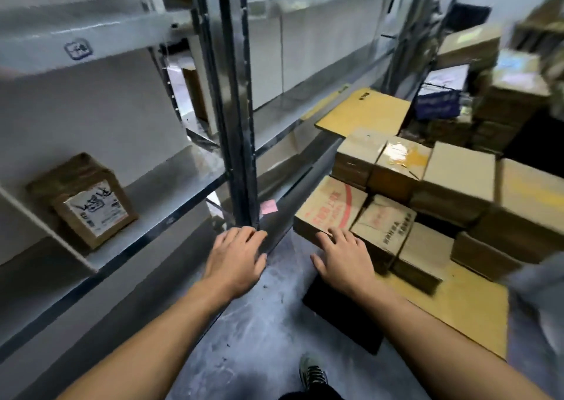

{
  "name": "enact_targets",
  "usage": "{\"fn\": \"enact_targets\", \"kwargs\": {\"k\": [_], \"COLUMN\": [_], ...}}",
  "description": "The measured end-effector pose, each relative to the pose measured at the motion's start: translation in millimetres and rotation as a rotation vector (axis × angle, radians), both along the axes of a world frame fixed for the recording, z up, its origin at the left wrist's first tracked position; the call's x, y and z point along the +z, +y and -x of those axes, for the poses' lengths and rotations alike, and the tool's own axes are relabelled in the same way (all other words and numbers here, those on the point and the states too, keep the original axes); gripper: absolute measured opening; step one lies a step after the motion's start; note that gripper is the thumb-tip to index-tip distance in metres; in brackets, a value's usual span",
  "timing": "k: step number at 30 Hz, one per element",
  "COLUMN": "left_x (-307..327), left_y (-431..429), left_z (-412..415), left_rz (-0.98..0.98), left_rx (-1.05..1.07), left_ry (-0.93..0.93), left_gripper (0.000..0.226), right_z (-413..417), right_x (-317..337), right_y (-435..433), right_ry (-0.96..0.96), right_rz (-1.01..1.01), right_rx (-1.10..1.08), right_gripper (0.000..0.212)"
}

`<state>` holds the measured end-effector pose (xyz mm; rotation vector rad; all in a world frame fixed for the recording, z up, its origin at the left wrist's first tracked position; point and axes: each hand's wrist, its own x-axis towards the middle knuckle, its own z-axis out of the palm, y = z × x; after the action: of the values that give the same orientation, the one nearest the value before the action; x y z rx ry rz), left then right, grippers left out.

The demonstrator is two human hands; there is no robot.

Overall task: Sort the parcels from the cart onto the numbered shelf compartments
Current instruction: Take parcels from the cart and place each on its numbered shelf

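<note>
Several brown cardboard parcels are stacked on the cart (464, 314) at the right. The nearest is a box with red print (328, 208), and beside it sits a box with dark print (383, 224). My right hand (343, 259) reaches out with fingers spread, its fingertips at the near edge of the red-print box. My left hand (236, 257) is stretched forward, fingers straight, holding nothing, in front of the dark shelf post (236, 124). One labelled parcel (87, 199) stands on the grey shelf (171, 192) at the left.
A pink sticky note (268, 207) hangs on the shelf edge beside the post. More boxes pile up at the far right (503, 100). A flat yellow cardboard sheet (366, 111) lies over the far parcels. Grey floor and my shoe (312, 372) are below.
</note>
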<state>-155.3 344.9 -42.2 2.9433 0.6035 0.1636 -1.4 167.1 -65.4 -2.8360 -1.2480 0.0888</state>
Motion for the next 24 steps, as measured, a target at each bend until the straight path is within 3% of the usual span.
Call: {"fn": "enact_targets", "kwargs": {"k": [11, 17, 24], "left_x": [-8.1, -24.6, -44.8], "left_y": [-117.4, -175.3, -206.1], "left_z": [-163.4, -221.4, -244.0], "left_rz": [0.016, 0.013, 0.076], "left_rx": [-0.364, -0.41, -0.322], "left_ry": [0.006, 0.041, 0.103], "left_gripper": [0.047, 0.043, 0.042], "right_z": [-85.9, -140.6, -170.4], "right_x": [-7.7, -34.1, -68.7], "right_y": [-150.3, -193.8, -207.6], "right_ry": [0.073, 0.152, 0.274], "right_rz": [-0.018, 0.025, -0.006], "right_rx": [-0.363, -0.38, -0.248], "right_gripper": [0.047, 0.047, 0.055]}}
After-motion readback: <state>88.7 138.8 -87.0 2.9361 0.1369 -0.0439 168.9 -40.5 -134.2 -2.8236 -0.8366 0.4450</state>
